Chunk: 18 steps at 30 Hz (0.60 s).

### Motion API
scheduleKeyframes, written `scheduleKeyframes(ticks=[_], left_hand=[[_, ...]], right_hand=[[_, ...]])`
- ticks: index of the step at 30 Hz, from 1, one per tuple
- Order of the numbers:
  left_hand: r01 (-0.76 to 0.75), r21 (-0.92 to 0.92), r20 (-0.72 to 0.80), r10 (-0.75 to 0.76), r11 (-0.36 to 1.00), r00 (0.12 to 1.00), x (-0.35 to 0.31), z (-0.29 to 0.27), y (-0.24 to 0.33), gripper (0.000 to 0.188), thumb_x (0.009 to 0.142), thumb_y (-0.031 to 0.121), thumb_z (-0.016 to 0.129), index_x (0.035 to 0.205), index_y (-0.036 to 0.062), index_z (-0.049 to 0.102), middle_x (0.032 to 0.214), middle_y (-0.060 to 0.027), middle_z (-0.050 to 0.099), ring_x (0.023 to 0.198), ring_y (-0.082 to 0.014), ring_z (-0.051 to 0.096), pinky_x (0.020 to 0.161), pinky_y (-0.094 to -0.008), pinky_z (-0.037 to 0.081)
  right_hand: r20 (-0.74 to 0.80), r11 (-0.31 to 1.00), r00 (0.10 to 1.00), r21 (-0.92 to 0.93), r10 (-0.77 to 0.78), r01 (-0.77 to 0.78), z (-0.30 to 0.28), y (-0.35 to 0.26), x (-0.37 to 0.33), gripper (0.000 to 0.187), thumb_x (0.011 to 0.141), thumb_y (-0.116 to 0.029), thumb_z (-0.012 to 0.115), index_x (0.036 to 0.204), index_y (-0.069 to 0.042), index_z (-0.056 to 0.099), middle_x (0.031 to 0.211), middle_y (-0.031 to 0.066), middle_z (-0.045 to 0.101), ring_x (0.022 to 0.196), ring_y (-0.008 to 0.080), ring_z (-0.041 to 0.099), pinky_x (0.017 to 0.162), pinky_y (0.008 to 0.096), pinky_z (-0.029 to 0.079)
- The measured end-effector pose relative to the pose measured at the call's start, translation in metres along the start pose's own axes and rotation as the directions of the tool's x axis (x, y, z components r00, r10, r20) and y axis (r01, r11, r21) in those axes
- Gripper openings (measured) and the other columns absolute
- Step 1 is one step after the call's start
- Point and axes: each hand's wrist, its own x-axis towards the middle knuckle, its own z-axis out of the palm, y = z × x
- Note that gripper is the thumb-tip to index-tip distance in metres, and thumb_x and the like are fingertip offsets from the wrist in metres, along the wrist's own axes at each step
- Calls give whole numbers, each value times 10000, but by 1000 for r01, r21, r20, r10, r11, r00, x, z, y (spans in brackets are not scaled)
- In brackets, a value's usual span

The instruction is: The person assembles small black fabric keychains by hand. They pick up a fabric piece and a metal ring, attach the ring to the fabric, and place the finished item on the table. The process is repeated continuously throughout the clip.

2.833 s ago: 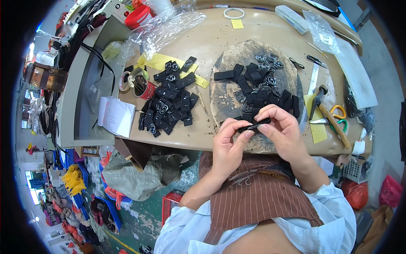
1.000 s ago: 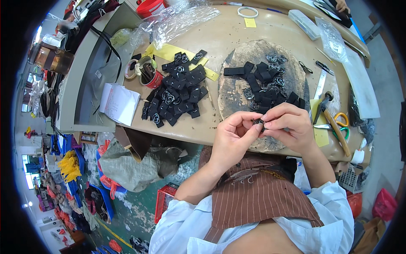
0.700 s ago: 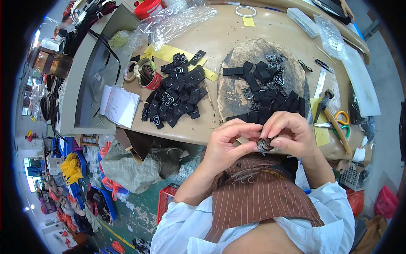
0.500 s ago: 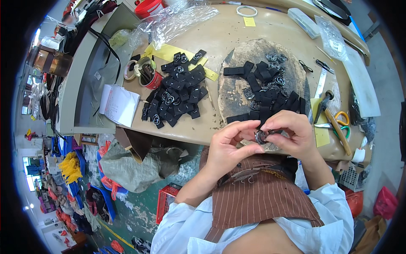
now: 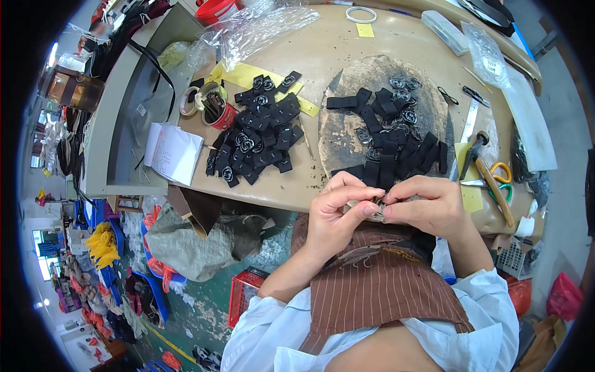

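Close together at the table's near edge, my left hand (image 5: 338,217) and my right hand (image 5: 427,206) pinch one small dark metal buckle (image 5: 378,208) between thumbs and fingertips. Fingers cover most of it. Just beyond lies a round, worn board (image 5: 347,139), bearing black strap pieces (image 5: 387,164) and loose dark metal buckles (image 5: 409,116) in a loose heap. Left of the board is a pile of black strap pieces (image 5: 266,127), several with shiny ring-shaped buckles (image 5: 246,144) on them.
To the right lie a hammer (image 5: 493,180), scissors (image 5: 501,172) with orange and green handles, and a metal ruler (image 5: 471,118). A red tin (image 5: 227,118), a notepad (image 5: 175,153) and a plastic bag (image 5: 266,28) are on the left.
Both hands have drawn closer together around the buckle, which has turned and now shows less. My left fingers have closed in from a looser curl. The piles look the same.
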Motion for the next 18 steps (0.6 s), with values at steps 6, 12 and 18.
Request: scheduleKeyframes(ticks=[6,12,18], left_hand=[[9,109,-89,1,994,996,0,8,-8,129,793,41,680,920,19,686,813,-49,587,780,-124,538,712,-232,429],[-146,393,330,9,908,944,58,0,-24,151,776,119,692,889,27,653,884,-96,646,834,-215,617,758,-314,478],[-323,906,304,113,274,946,154,-59,-45,311,768,51,632,1077,35,608,1014,-173,629,911,-335,604,819,-387,480]], right_hand=[[-131,999,991,34,32,-28,8,6,-6,198,691,-27,737,885,-49,697,864,90,643,737,181,638,629,259,518],[-226,986,960,59,164,-155,-6,13,-29,245,662,-18,760,895,-62,700,809,87,636,678,170,615,581,248,485],[-252,983,950,51,184,-176,-12,12,-31,279,675,33,730,936,-47,679,793,80,627,708,154,603,629,239,470]])
